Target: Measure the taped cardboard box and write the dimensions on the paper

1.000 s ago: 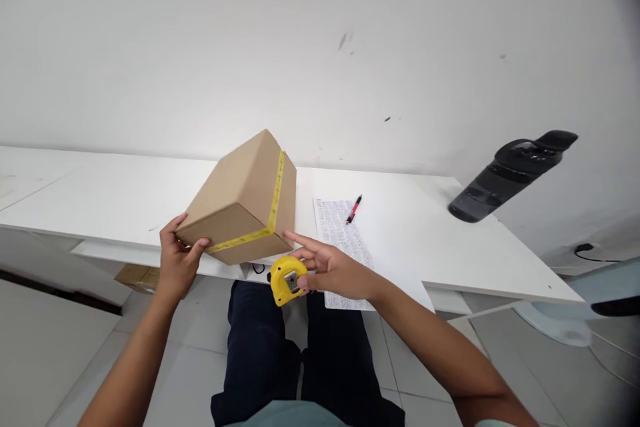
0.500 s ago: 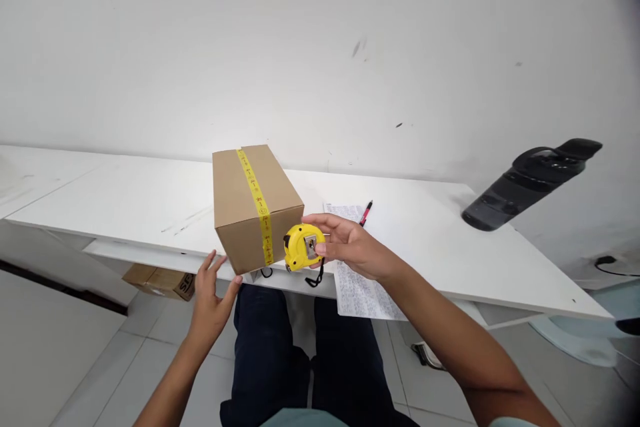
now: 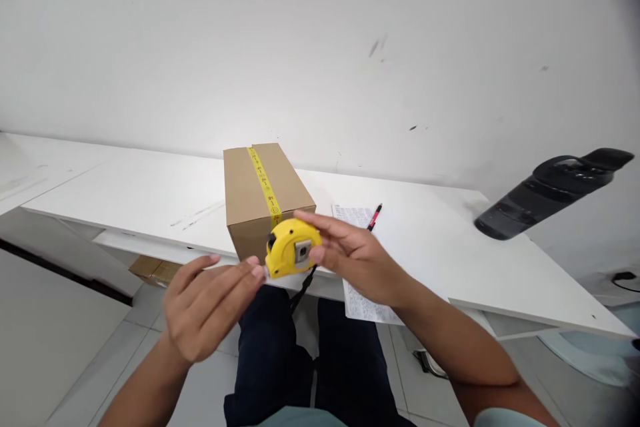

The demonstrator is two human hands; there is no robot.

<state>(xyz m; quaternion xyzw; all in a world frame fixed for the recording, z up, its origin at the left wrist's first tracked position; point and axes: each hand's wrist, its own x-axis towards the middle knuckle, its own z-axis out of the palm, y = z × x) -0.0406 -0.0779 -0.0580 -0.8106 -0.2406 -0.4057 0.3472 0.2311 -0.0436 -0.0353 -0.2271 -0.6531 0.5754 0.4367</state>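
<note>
A yellow tape measure [image 3: 287, 250] with a metal belt clip and a black wrist strap is held up in front of the box by my right hand [image 3: 357, 250]. My left hand [image 3: 213, 307] has its fingertips pinched at the tape's mouth, on the small end of the blade; little of the blade shows. Behind them a closed cardboard box [image 3: 265, 180] stands on the white desk [image 3: 150, 193], a strip of yellow printed tape [image 3: 263, 177] running over its top and down the near side. Part of its near side is hidden by the tape measure.
A sheet of handwritten paper [image 3: 367, 310] lies right of the box, with a red and black pen [image 3: 375, 217] on it. Further right stands a dark water bottle [image 3: 545, 197]. Another cardboard box [image 3: 153, 270] sits low under the desk at left.
My left hand has left the box's lower corner and moved right to pinch the tape's end. The tape measure has come slightly left and nearer, and the view has shifted a little.
</note>
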